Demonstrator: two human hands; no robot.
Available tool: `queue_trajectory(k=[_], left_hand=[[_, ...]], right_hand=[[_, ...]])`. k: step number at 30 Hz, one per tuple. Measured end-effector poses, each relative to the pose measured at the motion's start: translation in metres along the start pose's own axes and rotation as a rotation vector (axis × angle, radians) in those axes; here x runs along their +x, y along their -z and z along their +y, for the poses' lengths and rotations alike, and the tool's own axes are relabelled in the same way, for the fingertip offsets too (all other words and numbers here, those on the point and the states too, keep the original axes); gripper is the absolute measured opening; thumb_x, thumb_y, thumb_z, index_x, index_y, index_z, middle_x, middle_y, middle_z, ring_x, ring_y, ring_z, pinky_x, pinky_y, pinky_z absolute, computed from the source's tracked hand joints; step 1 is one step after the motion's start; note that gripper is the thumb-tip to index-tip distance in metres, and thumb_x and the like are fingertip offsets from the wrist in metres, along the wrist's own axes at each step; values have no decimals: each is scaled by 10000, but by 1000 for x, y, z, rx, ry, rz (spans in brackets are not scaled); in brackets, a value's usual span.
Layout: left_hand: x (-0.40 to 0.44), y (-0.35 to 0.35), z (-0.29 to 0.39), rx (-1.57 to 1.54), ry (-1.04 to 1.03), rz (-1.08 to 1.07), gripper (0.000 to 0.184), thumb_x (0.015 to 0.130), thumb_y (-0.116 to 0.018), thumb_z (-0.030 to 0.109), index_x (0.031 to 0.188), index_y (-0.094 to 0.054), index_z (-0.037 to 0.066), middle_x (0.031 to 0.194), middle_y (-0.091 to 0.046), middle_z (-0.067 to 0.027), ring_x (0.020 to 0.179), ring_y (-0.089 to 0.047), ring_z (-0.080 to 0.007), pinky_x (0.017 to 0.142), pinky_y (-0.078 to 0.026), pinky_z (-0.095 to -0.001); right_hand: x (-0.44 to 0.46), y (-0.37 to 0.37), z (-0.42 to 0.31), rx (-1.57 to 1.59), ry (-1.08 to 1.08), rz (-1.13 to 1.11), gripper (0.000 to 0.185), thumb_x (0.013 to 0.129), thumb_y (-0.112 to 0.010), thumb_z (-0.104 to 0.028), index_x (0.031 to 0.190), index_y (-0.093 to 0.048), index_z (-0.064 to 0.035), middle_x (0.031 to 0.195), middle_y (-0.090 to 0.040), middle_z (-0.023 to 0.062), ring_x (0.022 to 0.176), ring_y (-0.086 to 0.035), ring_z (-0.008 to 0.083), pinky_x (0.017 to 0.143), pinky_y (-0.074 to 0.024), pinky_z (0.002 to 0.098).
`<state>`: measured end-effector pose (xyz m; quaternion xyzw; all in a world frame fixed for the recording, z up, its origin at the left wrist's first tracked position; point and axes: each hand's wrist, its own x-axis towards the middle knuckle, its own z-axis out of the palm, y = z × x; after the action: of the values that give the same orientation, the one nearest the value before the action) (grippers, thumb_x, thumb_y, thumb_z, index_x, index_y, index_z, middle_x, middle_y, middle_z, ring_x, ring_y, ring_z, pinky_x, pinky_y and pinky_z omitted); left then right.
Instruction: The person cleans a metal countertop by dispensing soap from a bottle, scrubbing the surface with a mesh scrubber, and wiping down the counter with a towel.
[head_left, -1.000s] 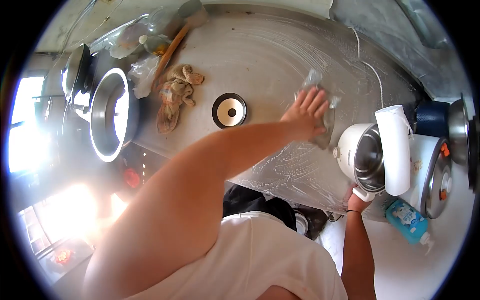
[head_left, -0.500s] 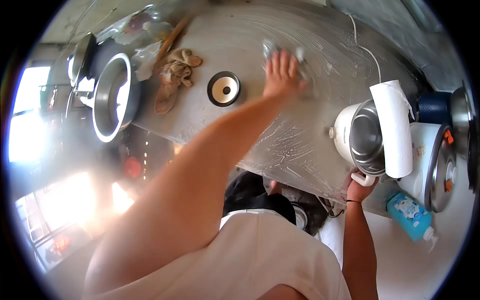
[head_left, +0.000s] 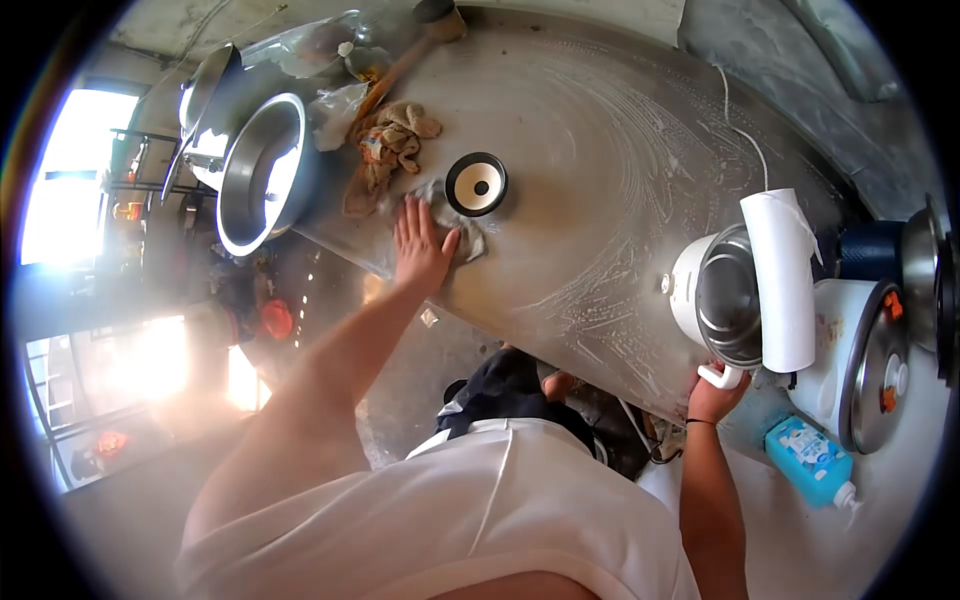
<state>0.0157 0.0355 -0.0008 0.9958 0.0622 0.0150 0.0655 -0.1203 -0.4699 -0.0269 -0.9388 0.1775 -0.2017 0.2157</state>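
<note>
My left hand lies flat, fingers stretched out, on a grey cloth near the table's front edge. Just right of the cloth stands a round black-rimmed object with a cream inside and a dark centre. A crumpled beige rag lies beyond my left hand. My right hand is at the table edge, by the white handle of a cream electric pot. The handle partly covers its fingers, so I cannot tell whether they grip it. Wet, foamy streaks mark the grey tabletop.
A paper towel roll lies against the pot. Right of it are a white lidded container and a blue pump bottle. A metal basin and a wooden stick are at the left; a cord runs behind.
My left hand has moved with the cloth from the far middle of the table to the near left, beside the round object. My right hand stays by the pot handle.
</note>
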Motion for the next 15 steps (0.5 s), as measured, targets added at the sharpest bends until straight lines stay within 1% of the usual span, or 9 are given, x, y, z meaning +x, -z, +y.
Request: queue_trajectory(k=[2, 4, 6, 7, 8, 9, 12, 13, 15], left_hand=[[31, -2, 14, -42, -89, 26, 838, 923, -554, 463, 1514, -185, -2, 1604, -120, -187, 1493, -74, -355, 1211, -105, -454], [57, -8, 32, -28, -232, 21, 853, 927, -533, 503, 1504, -201, -31, 1608, -108, -183, 1497, -56, -343, 1214, -100, -447], [78, -15, 57, -28, -305, 22, 847, 932, -522, 511, 1493, -220, -47, 1607, -106, -185, 1499, -46, -338, 1216, -89, -441], [85, -15, 66, -26, -371, 25, 843, 938, -512, 520, 1483, -239, -62, 1607, -103, -186, 1501, -37, -332, 1218, -79, -436], [86, -10, 70, 8, -357, -16, 840, 955, -467, 545, 1473, -252, -79, 1608, -90, -194, 1503, -26, -325, 1220, -64, -426], [96, -11, 91, 34, -402, -31, 835, 950, -480, 540, 1481, -248, -60, 1607, -109, -192, 1502, -43, -324, 1218, -76, -427], [118, -13, 153, 60, -499, -53, 823, 948, -475, 544, 1500, -235, -17, 1608, -125, -185, 1502, -63, -319, 1217, -85, -422], [124, -16, 163, 61, -551, -66, 816, 952, -456, 554, 1512, -226, 7, 1610, -123, -179, 1502, -66, -315, 1218, -82, -417], [142, -21, 177, 14, -583, -32, 805, 954, -445, 558, 1523, -218, 35, 1612, -126, -171, 1503, -67, -313, 1218, -80, -413]], right_hand=[[-6, -3, 13, -76, 63, -68, 430, 704, -671, -43, 1122, -585, 6, 1103, -614, 217, 1047, -559, 442, 909, -450, 505], [-11, -6, 23, -145, 49, -71, 420, 721, -683, -62, 1124, -591, 13, 1123, -606, 212, 1065, -551, 443, 927, -444, 498], [-12, -9, 22, 14, -100, -35, 435, 756, -701, -95, 1163, -587, 7, 1179, -600, 192, 1110, -555, 399, 971, -430, 459], [-9, -5, 9, 11, -105, -36, 435, 756, -701, -95, 1163, -587, 7, 1179, -600, 192, 1110, -555, 399, 971, -430, 459], [-5, 2, -4, 129, -135, 20, 371, 779, -678, -93, 1123, -595, 16, 1148, -608, 187, 1069, -574, 374, 944, -442, 444], [-2, 2, -17, 248, -169, 80, 309, 801, -656, -90, 1083, -602, 26, 1116, -617, 182, 1028, -593, 350, 916, -455, 430], [-4, 0, -12, 190, -206, 20, 357, 800, -657, -87, 1132, -597, 30, 1155, -619, 185, 1042, -594, 351, 935, -452, 419], [-7, -5, -7, 281, -254, 47, 340, 808, -662, -103, 1119, -617, 27, 1145, -627, 174, 1045, -597, 337, 933, -453, 421], [-11, -2, 3, 183, -196, 55, 334, 808, -666, -109, 1112, -627, 25, 1152, -630, 171, 1035, -604, 326, 918, -461, 415]])
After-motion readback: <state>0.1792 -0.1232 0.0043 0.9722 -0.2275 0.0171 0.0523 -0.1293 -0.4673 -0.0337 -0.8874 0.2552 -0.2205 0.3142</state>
